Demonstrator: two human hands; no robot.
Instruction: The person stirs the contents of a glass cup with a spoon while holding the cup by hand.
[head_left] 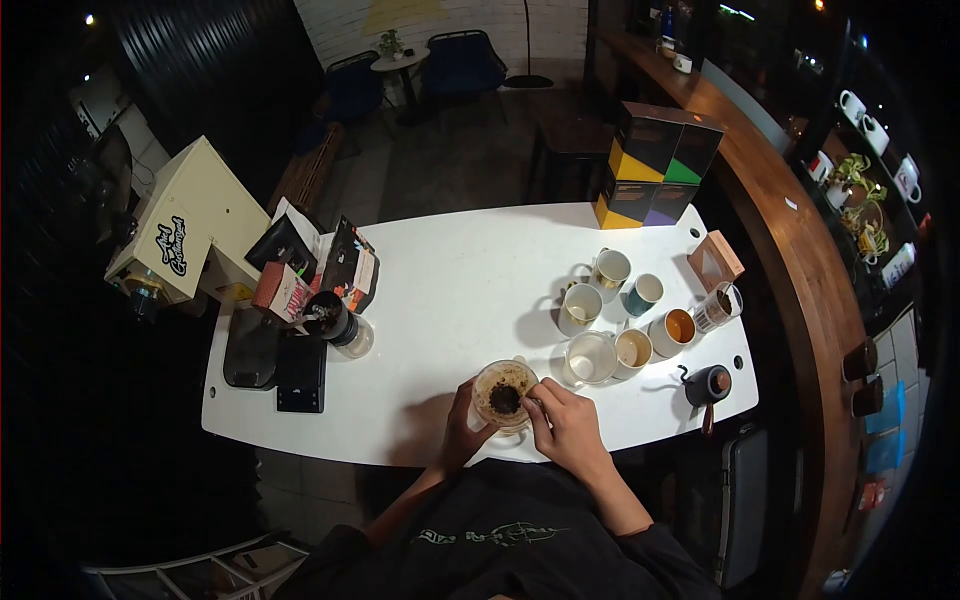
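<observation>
A white brick wall (550,45) closes the far side of the dim room, with two blue chairs (462,66) and a small round table (398,62) before it. A wooden ledge (770,195) runs along the right. The white bench (440,270) spans the middle, and the dripper (486,414) is at its near edge, directly in front of the person. Inside, a stained paper filter (515,376) holds dark grounds (505,401). The left hand (461,428) has its grip curled round the dripper's left side. The right hand (566,415) has a narrow grip, thumb and fingers pinching the filter's right edge. Just to the right and farther back stands a group of cups (580,320), with a black kettle (708,382) near the bench's right end. A clear tumbler (716,309) and a pink carton (713,262) stand beyond it; stacked black boxes (660,163) fill the far right corner. On the left are a black scale (301,374), a black tray (248,350) and a cream machine (190,225).
</observation>
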